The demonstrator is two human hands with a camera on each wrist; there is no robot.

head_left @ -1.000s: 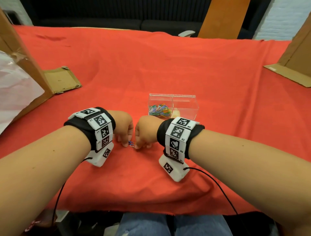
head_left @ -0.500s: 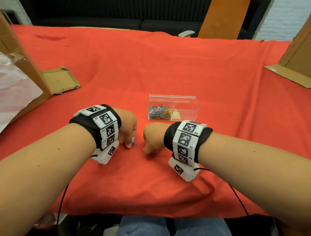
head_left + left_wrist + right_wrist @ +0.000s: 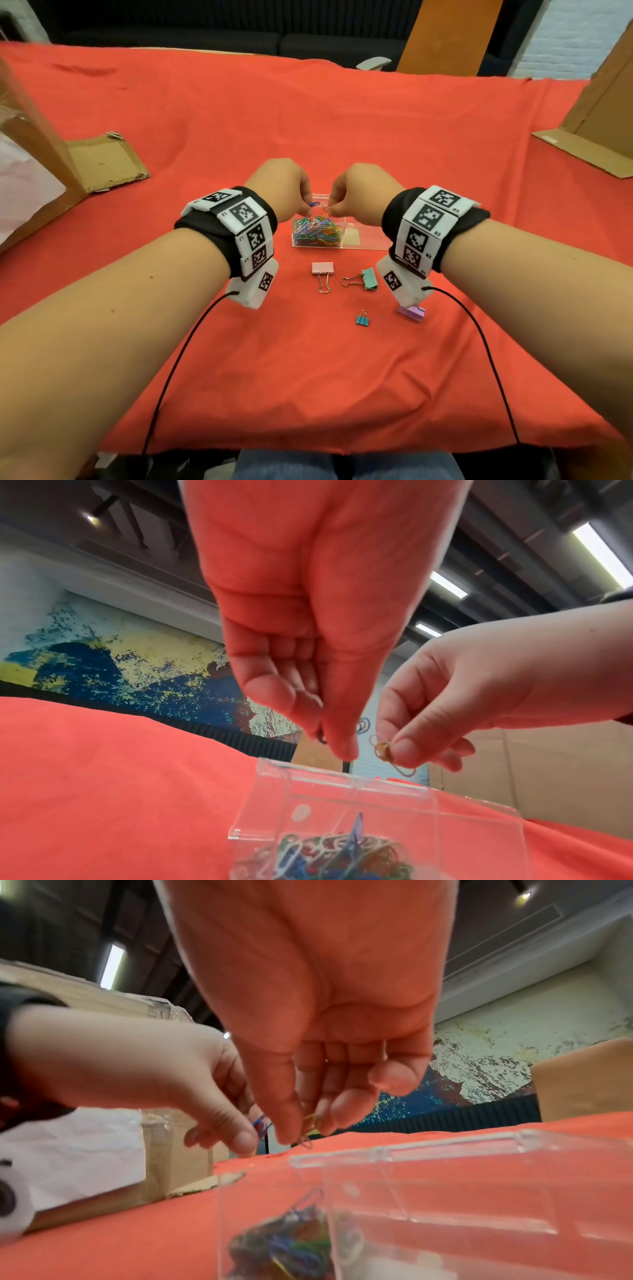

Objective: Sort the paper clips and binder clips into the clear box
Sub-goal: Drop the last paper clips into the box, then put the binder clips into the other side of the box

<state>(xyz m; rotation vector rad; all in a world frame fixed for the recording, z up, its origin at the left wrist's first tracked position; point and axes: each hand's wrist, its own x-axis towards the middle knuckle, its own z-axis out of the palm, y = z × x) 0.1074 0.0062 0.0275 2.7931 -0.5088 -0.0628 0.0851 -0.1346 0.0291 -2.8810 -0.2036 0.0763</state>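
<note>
Paper clips basically sorted: big colourful heap [image 3: 317, 231] already sitting in the left compartment of the clear box [image 3: 364, 245], right compartment looking empty of clips. Still out on the red cloth [image 3: 342, 137], just in front of the box: pink binder clip [image 3: 322, 274], green binder clip [image 3: 364, 279], small teal binder clip [image 3: 362, 319], purple binder clip [image 3: 412, 312]. So roughly halfway, probably. Left hand [image 3: 282, 186] hovering over the box, pinching a blue paper clip [image 3: 313, 204]. Right hand [image 3: 359, 192] right beside it, pinching a gold paper clip [image 3: 388, 752], other fingers curled, both poised above the clip side.
</note>
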